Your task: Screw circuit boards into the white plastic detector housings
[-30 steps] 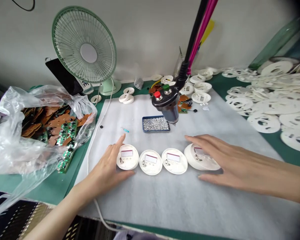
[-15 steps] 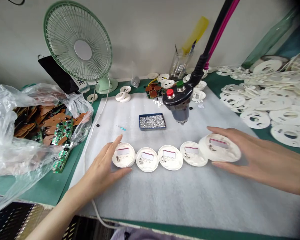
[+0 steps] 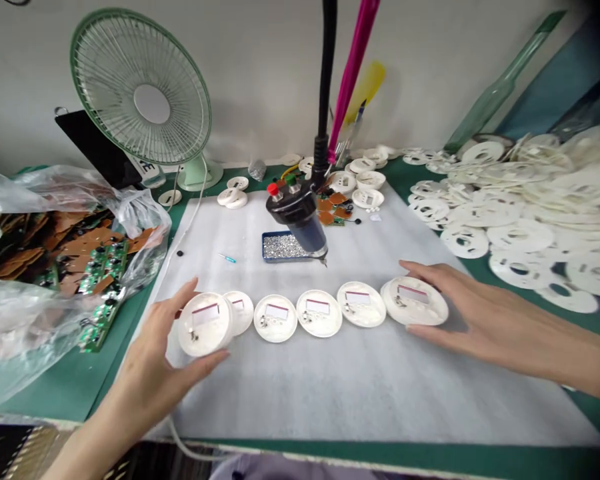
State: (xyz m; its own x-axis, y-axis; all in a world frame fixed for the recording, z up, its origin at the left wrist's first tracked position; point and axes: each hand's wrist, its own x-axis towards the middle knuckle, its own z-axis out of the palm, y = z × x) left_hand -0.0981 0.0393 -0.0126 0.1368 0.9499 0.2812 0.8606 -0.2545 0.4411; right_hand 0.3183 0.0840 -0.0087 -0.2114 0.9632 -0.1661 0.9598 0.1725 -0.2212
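Observation:
At the left end of a row of round white cases, my left hand (image 3: 163, 353) grips a small stack of white cases (image 3: 206, 325) between thumb and fingers. It overlaps the edge of another white case (image 3: 240, 313). My right hand (image 3: 455, 303) holds a second stack of white cases (image 3: 416, 301) at the right end. Between them lie separate cases, among them a white case (image 3: 275, 319), a middle case (image 3: 319, 313) and a right case (image 3: 361, 305), each with a rectangular window. The electric screwdriver (image 3: 303, 223) hangs tilted above the row, held by neither hand.
A blue tray of small screws (image 3: 282, 257) lies behind the row, with a small blue screwdriver (image 3: 227, 258) to its left. A fan (image 3: 153, 103) stands behind. A plastic bag (image 3: 147, 217) of circuit boards is left; piled white discs (image 3: 520, 237) are right.
My left hand has moved left with a stack, uncovering a case beneath. The right stack now sits at the row's end, overlapping its neighbour less. The hanging screwdriver has swung left and tilted.

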